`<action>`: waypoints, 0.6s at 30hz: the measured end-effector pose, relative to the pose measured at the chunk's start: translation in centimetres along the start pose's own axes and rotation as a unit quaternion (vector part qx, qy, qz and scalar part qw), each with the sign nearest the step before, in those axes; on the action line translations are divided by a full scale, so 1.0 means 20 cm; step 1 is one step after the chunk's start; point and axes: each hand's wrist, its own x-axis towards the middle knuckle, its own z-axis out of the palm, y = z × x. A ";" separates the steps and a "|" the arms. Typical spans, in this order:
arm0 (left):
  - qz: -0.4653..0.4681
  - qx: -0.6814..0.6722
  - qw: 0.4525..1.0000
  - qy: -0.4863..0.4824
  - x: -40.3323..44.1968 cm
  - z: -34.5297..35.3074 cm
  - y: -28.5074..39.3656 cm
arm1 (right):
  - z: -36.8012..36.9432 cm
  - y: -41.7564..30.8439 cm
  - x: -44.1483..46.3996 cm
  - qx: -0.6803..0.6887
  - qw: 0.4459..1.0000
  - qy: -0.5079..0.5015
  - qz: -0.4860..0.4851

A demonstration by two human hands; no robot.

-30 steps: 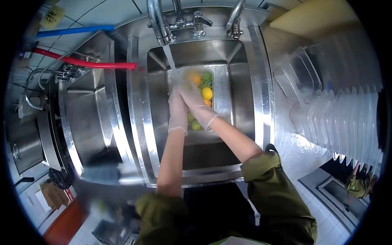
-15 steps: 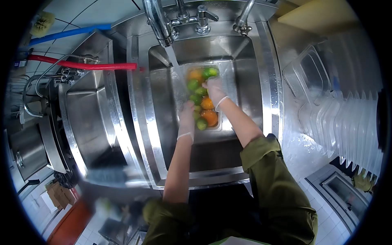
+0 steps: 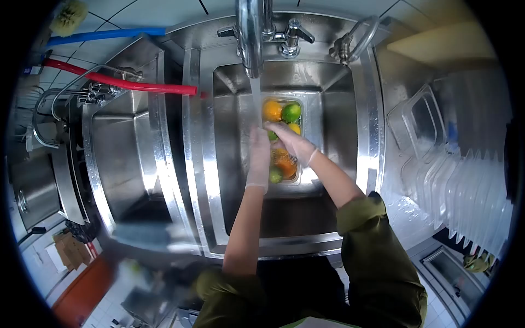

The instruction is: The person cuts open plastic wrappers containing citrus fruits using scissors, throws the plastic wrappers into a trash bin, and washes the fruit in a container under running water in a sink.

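Note:
Under the running water, my left hand [image 3: 259, 156] and my right hand [image 3: 293, 143], both in thin clear gloves, come together around a green lime [image 3: 272, 135], which is mostly hidden by the fingers. Motion and water blur the fingertips. Below and beside the hands is a clear rectangular container [image 3: 302, 106] on the sink floor, with citrus fruit in it. At its far end lie an orange [image 3: 272, 110] and a green lime with a yellowish patch [image 3: 291, 112]. Nearer me are a wet orange [image 3: 285, 164] and another green lime [image 3: 275, 175].
The steel sink [image 3: 339, 142] surrounds the container, below a faucet [image 3: 250, 44] with lever handles. A second basin [image 3: 123, 153] is to the left, with a red hose [image 3: 126, 83] across its far end. Stacked clear plastic containers [image 3: 456, 180] stand on the right counter.
My hands have drawn together at the water stream; they were apart on either side of the fruit. The camera view has shifted, so the sink appears lower and farther right.

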 end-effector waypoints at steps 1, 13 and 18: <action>0.034 0.036 0.999 -0.001 -0.05 0.05 0.07 | 0.01 0.01 -0.03 0.079 0.997 -0.018 -0.009; 0.052 0.123 0.991 -0.034 0.00 0.00 0.24 | 0.06 -0.03 -0.16 0.207 0.969 -0.131 -0.040; 0.075 0.017 0.997 -0.014 -0.24 0.15 0.36 | 0.06 -0.12 -0.21 0.180 0.979 -0.097 -0.027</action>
